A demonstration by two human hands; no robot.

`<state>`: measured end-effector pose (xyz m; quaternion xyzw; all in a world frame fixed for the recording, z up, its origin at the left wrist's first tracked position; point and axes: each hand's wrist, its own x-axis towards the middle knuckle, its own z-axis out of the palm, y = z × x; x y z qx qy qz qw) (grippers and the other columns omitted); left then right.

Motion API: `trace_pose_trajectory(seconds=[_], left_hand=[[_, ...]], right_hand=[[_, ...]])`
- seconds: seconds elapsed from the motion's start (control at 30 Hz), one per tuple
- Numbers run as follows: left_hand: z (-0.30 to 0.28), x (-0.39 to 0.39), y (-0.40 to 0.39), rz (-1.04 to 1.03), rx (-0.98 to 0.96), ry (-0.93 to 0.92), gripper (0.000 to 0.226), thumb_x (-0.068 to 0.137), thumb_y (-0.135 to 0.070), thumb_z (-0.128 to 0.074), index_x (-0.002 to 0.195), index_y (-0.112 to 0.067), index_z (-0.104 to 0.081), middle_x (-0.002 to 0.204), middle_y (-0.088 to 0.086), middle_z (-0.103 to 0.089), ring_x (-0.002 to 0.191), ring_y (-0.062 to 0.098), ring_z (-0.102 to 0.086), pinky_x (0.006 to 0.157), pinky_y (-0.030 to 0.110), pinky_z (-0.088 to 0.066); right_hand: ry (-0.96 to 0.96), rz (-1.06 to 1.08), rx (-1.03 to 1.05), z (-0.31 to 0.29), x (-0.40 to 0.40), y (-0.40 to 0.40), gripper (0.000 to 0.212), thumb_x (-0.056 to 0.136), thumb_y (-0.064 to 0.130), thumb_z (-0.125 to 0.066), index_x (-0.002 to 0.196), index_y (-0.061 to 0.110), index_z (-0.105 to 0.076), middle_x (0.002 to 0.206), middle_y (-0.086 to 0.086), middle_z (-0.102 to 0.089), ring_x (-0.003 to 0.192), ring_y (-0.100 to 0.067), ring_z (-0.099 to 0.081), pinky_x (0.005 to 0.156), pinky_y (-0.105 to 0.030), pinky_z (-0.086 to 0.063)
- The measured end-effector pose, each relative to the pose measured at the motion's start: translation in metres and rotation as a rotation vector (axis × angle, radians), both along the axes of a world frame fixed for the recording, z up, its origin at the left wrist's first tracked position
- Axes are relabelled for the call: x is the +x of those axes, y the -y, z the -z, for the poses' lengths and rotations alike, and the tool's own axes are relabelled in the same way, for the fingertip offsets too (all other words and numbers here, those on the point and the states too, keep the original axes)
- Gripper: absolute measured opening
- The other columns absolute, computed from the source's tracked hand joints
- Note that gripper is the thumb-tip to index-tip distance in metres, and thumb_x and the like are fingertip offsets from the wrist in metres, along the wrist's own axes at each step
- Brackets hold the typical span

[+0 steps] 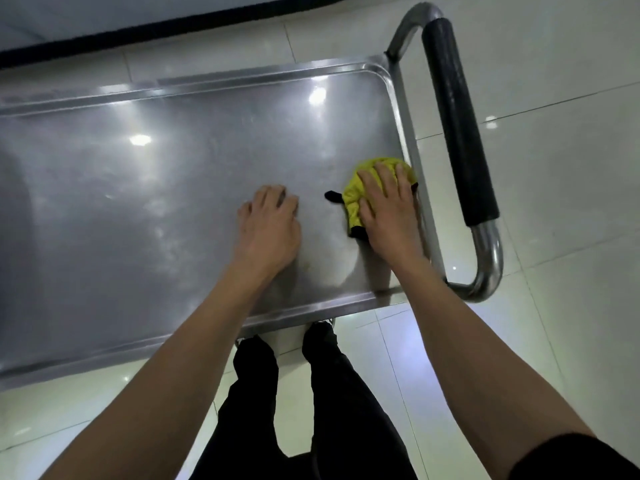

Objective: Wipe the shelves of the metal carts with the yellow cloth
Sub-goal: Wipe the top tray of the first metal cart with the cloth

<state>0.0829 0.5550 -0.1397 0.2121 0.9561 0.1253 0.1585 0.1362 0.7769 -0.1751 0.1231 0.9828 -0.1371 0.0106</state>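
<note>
The top shelf (156, 202) of a stainless metal cart fills the left and middle of the head view, shiny with a raised rim. A crumpled yellow cloth (356, 199) with black trim lies near the shelf's right edge. My right hand (388, 209) presses flat on the cloth, fingers spread over it. My left hand (268, 226) rests palm down on the bare metal just left of the cloth, fingers curled slightly, holding nothing.
The cart's curved handle (457, 133) with a black foam grip stands off the right end. Glossy white floor tiles (561, 168) surround the cart. A dark-edged surface (104, 39) runs along the far side. My legs in black trousers (311, 393) stand by the near rim.
</note>
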Motion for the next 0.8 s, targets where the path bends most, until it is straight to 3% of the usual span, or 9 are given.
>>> trace_pose_trajectory(seconds=[0.13,0.37,0.53,0.8], left_hand=[[0.003,0.005,-0.030,-0.027,-0.040,0.011,0.037,0.095,-0.023,-0.048,0.131,-0.014,-0.056,0.145,0.009,-0.041,0.139,0.028,-0.030,0.108,0.046,-0.032],[0.001,0.010,-0.028,-0.016,0.000,0.025,0.039,0.096,-0.021,-0.049,0.133,-0.013,-0.057,0.146,0.010,-0.043,0.140,0.030,-0.032,0.109,0.047,-0.033],[0.004,0.023,0.003,0.008,0.034,0.026,0.042,0.096,-0.020,-0.052,0.136,-0.009,-0.055,0.146,0.012,-0.046,0.142,0.031,-0.032,0.110,0.049,-0.035],[0.006,0.042,0.092,-0.124,-0.007,-0.058,0.035,0.094,-0.023,-0.052,0.126,-0.013,-0.061,0.138,0.010,-0.050,0.133,0.031,-0.039,0.105,0.050,-0.035]], right_hand=[[-0.003,0.043,0.000,0.001,0.017,-0.038,0.049,0.100,0.030,-0.044,0.148,0.029,-0.037,0.160,-0.001,-0.025,0.151,-0.030,-0.009,0.121,-0.047,-0.017],[-0.018,0.062,0.001,0.000,0.024,-0.034,0.047,0.100,0.028,-0.043,0.146,0.025,-0.040,0.158,-0.006,-0.027,0.150,-0.034,-0.010,0.121,-0.050,-0.015],[-0.016,0.105,0.024,0.001,0.031,-0.012,0.046,0.102,0.027,-0.039,0.148,0.023,-0.038,0.158,-0.009,-0.027,0.150,-0.036,-0.009,0.122,-0.051,-0.011],[-0.033,0.062,-0.007,0.003,0.041,0.073,0.044,0.101,0.024,-0.043,0.145,0.020,-0.046,0.155,-0.009,-0.036,0.147,-0.041,-0.018,0.120,-0.048,-0.017]])
